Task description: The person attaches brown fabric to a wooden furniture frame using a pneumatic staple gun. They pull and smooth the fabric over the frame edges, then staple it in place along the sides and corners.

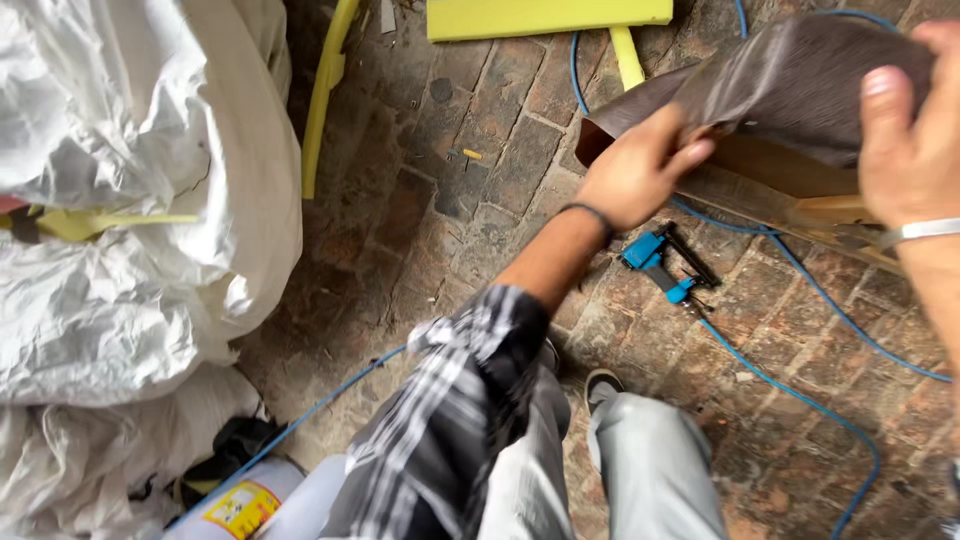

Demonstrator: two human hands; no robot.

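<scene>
Matt brown leather-like sheet (800, 80) (faintly grained), rough brick floor (480, 200), crinkled white plastic sacking (130, 200), blue plastic-bodied stapler (665, 265).

Landmark: staple gun (665, 266), lying on the brick floor (470, 200). Hose (800, 395) runs from it toward the right. Above it, left hand (640, 170) and right hand (905, 130) grip a sheet of leather (800, 80) over a wooden frame (800, 195). Far left of it: piled sacks (130, 180). Beyond it: foam slab (545, 17).
</scene>
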